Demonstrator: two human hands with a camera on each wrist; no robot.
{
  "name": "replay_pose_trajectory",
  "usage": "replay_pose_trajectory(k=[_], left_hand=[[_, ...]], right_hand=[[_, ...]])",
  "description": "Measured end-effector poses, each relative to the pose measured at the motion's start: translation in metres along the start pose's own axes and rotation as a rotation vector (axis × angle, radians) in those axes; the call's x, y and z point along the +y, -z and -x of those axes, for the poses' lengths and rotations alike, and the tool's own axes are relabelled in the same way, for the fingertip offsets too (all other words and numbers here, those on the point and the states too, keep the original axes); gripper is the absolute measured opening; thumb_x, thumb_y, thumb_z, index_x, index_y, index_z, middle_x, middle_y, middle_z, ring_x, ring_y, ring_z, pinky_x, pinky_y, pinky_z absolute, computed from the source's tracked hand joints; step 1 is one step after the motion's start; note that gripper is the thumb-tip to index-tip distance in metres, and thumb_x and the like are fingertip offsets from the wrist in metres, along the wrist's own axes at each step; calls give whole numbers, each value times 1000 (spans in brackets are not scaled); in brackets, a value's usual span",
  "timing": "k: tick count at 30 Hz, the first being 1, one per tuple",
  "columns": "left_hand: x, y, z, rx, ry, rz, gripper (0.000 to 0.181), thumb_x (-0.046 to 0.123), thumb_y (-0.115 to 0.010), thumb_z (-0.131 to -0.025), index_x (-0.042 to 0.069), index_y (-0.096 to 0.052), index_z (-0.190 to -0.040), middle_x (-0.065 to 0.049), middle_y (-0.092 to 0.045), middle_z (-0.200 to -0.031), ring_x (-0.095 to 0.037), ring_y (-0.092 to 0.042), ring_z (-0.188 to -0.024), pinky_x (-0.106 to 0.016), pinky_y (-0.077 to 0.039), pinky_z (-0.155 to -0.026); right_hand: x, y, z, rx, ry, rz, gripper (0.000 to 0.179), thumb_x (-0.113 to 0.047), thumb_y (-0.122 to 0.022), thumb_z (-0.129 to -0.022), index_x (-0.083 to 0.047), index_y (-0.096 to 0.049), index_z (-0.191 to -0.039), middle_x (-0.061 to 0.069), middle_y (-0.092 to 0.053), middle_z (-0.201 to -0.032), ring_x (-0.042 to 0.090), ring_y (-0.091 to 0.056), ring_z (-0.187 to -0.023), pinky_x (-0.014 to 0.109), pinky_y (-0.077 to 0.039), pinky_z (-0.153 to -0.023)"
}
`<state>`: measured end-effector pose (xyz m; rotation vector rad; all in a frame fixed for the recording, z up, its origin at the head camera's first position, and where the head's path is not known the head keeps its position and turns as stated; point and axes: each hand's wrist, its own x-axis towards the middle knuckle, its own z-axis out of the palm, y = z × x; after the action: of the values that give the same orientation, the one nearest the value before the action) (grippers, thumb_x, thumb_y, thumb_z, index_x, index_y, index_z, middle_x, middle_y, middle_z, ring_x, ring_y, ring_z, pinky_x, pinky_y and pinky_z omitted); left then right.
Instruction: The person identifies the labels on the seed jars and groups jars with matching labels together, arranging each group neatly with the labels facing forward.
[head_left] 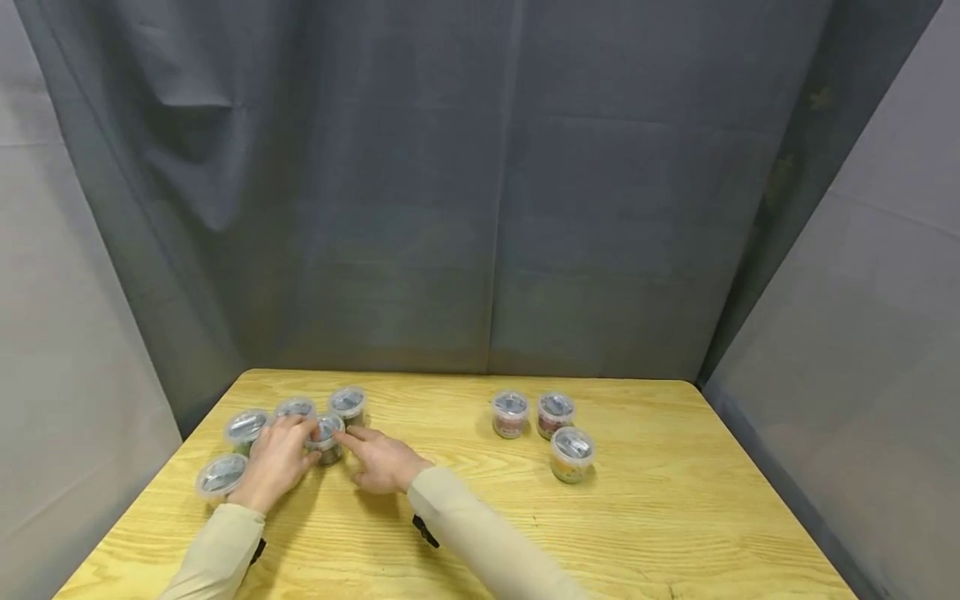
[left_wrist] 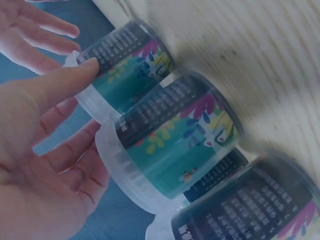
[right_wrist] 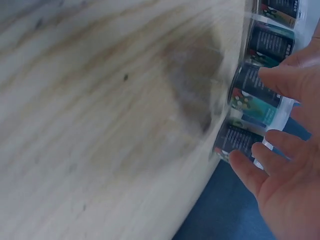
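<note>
Fingers (head_left: 349,442) against cylindrical tub (head_left: 328,450) (translucent-lidded)

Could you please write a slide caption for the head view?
Left hand and right hand at five lidded tubs, with three more tubs further right.

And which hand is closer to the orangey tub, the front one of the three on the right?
The right hand. It's left of the orangey tub, with bare table between. The left hand is even farther left, among other tubs.
</note>
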<state>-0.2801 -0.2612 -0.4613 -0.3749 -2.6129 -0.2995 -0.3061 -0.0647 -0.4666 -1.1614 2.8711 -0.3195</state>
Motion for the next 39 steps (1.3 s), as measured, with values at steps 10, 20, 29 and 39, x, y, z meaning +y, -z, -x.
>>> replay_pose_trajectory(k=[10, 20, 29, 39], left_hand=[[-2, -4, -2, -23, 13, 23, 29, 7, -86, -69, 17, -59, -74, -25, -62, -124, -48, -57, -110, -57, -41, -82], [7, -7, 2, -54, -26, 162, 31, 10, -86, -72, 18, -56, -77, -12, -69, -106, -38, -60, -102, -45, -36, -76], [30, -9, -5, -29, -112, 310, 33, 3, -84, -73, 12, -53, -81, -7, -64, -97, -21, -59, -81, -35, -49, -66], [55, -19, -9, -16, -33, 398, 31, 16, -83, -76, 14, -53, -82, -8, -67, -98, -20, -59, -75, -26, -44, -62]], right_hand=[[-6, 2, -1, 9, 6, 6, 70, -26, -66, -95, -25, -30, -154, -1, -37, -156, 14, -42, -139, 28, -42, -111], [2, 1, 11, 106, 21, -109, 70, 8, -61, -87, -20, -43, -148, -2, -53, -145, 14, -56, -126, 25, -46, -106], [15, 5, 21, 281, -11, -167, 46, 5, -61, -90, -21, -62, -129, -1, -66, -129, 15, -63, -116, 26, -52, -98], [38, 13, 41, 381, -15, -286, 24, -18, -67, -93, -16, -70, -117, 0, -70, -116, 16, -67, -104, 20, -55, -85]])
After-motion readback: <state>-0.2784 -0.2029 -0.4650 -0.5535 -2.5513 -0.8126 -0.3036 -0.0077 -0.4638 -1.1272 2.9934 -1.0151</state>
